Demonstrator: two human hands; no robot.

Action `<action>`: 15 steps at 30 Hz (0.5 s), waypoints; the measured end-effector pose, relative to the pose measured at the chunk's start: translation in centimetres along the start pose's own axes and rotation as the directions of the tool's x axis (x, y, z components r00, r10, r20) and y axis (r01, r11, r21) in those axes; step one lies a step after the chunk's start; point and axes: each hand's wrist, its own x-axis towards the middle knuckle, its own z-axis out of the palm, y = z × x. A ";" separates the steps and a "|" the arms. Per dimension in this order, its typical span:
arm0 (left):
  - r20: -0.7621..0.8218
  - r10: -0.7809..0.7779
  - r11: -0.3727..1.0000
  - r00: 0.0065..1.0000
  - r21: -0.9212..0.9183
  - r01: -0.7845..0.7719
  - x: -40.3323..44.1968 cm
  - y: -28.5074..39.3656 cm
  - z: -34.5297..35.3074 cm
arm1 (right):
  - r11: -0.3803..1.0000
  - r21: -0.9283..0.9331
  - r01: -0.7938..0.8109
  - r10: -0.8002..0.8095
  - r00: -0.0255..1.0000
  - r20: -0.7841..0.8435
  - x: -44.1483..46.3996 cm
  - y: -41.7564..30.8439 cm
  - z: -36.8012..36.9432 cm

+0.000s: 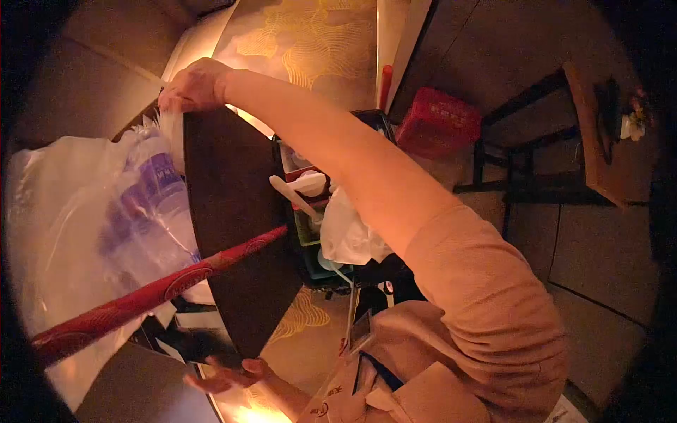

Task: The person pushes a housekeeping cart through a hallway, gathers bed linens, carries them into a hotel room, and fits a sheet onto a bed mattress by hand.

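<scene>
Head view: right grip (pixel 194 86) outstretched, pinching plastic bag (pixel 92 218); left grip (pixel 229 376) low, spread.

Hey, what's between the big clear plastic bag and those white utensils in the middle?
A dark brown panel lies between them in the head view, with a long red strip reaching partly across it.

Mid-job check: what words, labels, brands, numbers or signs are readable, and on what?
None reads with certainty.
Long red item: pale lettering, too blurred.
Purple label: pale characters, too blurred.
Red container: characters too small.
Person's shirt: dark characters, too small.
</scene>
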 end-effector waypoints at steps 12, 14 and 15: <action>-0.028 0.187 0.922 0.982 -0.339 -0.185 -0.9 -1.9 1.7 | 0.854 -0.344 0.392 -0.290 0.905 0.312 2.1 0.0 -0.3; -0.062 0.180 0.922 0.982 -0.338 -0.190 -0.5 -1.4 1.9 | 0.788 -0.433 0.438 -0.233 0.863 0.449 2.1 -1.9 -2.2; -0.040 0.176 0.925 0.984 -0.336 -0.179 -0.3 -1.2 1.8 | 0.815 -0.481 0.324 0.000 0.829 0.559 1.7 -3.4 -3.5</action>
